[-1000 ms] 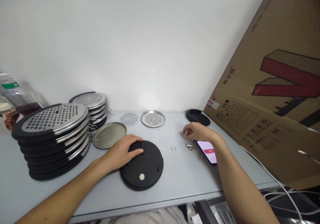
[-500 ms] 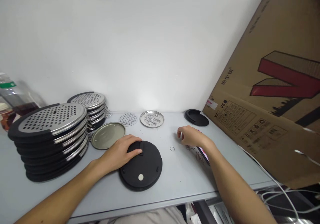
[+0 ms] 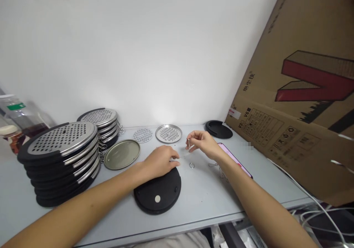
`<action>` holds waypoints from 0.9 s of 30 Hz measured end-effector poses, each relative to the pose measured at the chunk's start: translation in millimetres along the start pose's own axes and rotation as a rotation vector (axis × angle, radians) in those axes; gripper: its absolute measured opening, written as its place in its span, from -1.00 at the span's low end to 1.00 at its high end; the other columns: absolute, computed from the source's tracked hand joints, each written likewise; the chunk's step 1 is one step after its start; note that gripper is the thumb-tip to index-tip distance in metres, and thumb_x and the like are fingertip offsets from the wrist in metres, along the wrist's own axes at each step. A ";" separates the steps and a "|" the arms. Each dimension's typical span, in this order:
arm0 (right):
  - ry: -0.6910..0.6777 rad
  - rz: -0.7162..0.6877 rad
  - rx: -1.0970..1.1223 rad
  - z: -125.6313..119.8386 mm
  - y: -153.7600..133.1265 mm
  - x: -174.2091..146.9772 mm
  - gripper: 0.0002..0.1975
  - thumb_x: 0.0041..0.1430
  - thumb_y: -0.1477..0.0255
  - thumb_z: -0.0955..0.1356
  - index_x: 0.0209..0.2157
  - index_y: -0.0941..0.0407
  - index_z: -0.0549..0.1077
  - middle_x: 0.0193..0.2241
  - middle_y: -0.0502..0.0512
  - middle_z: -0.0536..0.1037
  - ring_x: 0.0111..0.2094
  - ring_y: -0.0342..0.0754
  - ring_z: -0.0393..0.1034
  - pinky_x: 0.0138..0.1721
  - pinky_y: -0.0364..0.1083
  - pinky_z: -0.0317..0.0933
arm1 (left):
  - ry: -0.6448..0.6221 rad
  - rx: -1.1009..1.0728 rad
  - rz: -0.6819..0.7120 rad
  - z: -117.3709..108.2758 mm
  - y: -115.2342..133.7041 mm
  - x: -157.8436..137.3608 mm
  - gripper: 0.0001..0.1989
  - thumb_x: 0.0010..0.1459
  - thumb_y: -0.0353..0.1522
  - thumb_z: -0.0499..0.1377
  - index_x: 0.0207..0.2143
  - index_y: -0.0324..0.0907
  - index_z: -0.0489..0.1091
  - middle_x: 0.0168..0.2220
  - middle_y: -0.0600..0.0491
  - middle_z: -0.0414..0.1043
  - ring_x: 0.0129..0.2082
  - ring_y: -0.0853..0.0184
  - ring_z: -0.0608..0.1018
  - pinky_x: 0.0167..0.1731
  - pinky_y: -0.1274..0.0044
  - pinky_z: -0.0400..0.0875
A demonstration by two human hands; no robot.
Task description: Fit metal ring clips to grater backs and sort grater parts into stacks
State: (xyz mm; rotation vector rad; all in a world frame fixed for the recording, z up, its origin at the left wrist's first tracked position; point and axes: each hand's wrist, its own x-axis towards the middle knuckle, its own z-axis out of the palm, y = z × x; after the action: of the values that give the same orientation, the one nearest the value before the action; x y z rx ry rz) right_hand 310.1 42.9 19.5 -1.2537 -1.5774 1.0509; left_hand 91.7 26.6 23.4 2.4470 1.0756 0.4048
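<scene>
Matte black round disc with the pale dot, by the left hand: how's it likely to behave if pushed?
The matte black round disc would probably slide rather than roll, since it lies flat on the smooth grey table. Tipping seems unlikely: it's broad and low. Its dull surface hints it may not be very slippery.

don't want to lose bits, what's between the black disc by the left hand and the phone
In the head view, a metal ring and bent wire lie between that black disc and the phone; the right forearm also crosses the stretch.
</scene>
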 end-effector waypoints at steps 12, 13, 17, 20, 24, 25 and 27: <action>0.188 0.037 0.272 13.0 7.3 4.1 -0.75 -0.05 0.45 0.31 -0.27 0.19 0.46 -0.43 0.05 0.48 -0.69 -0.24 0.26 -0.74 -0.22 0.03 | -0.212 -0.115 -0.166 37.0 26.1 62.8 -0.88 -0.15 -0.44 0.36 -0.45 -0.19 0.57 -0.40 0.01 0.60 -0.35 0.23 0.61 -0.36 0.53 0.44; 0.190 0.035 0.262 16.7 9.4 4.4 -0.74 -0.04 0.45 0.31 -0.26 0.19 0.47 -0.43 0.05 0.48 -0.69 -0.24 0.28 -0.73 -0.21 0.05 | -0.219 -0.124 -0.177 36.0 25.5 63.0 -0.88 -0.16 -0.45 0.36 -0.46 -0.20 0.56 -0.40 0.01 0.60 -0.35 0.23 0.61 -0.36 0.53 0.45; 0.254 -0.026 0.187 24.5 14.6 4.3 -0.74 0.06 0.40 0.29 -0.22 0.15 0.50 -0.42 0.04 0.49 -0.67 -0.21 0.31 -0.66 -0.19 0.16 | -0.216 -0.142 -0.207 35.1 23.8 62.7 -0.86 -0.20 -0.45 0.37 -0.47 -0.22 0.55 -0.40 -0.01 0.60 -0.35 0.20 0.62 -0.38 0.52 0.47; 0.330 -0.089 0.122 22.2 15.4 3.8 -0.73 0.14 0.32 0.27 -0.19 0.12 0.49 -0.44 0.03 0.48 -0.64 -0.18 0.33 -0.61 -0.17 0.19 | -0.199 -0.137 -0.209 35.4 24.8 61.6 -0.86 -0.21 -0.44 0.37 -0.47 -0.22 0.54 -0.42 -0.02 0.60 -0.36 0.18 0.62 -0.39 0.51 0.46; 0.394 -0.131 0.050 20.9 13.5 2.7 -0.70 0.18 0.27 0.26 -0.16 0.14 0.48 -0.46 0.05 0.50 -0.61 -0.14 0.33 -0.56 -0.14 0.20 | -0.165 -0.115 -0.203 37.5 27.9 61.9 -0.84 -0.25 -0.45 0.37 -0.49 -0.21 0.54 -0.43 -0.02 0.59 -0.36 0.17 0.61 -0.37 0.49 0.46; 0.403 -0.139 0.035 21.6 12.5 2.0 -0.69 0.18 0.27 0.26 -0.16 0.14 0.48 -0.45 0.06 0.51 -0.61 -0.14 0.34 -0.55 -0.14 0.20 | -0.161 -0.112 -0.199 38.9 28.6 62.1 -0.86 -0.25 -0.46 0.37 -0.51 -0.21 0.53 -0.44 -0.01 0.59 -0.37 0.17 0.61 -0.36 0.49 0.46; 0.415 -0.160 0.004 23.4 10.3 0.2 -0.70 0.18 0.27 0.27 -0.16 0.14 0.48 -0.41 0.09 0.53 -0.58 -0.14 0.33 -0.50 -0.13 0.21 | -0.148 -0.114 -0.182 41.5 29.6 61.2 -0.90 -0.23 -0.50 0.33 -0.55 -0.19 0.52 -0.47 0.00 0.58 -0.38 0.18 0.61 -0.34 0.48 0.45</action>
State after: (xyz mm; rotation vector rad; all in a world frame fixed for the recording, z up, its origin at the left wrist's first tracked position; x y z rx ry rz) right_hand 290.8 42.1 2.9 -1.2273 -1.3270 0.6416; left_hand 167.9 43.4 7.9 2.2195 1.1664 0.2170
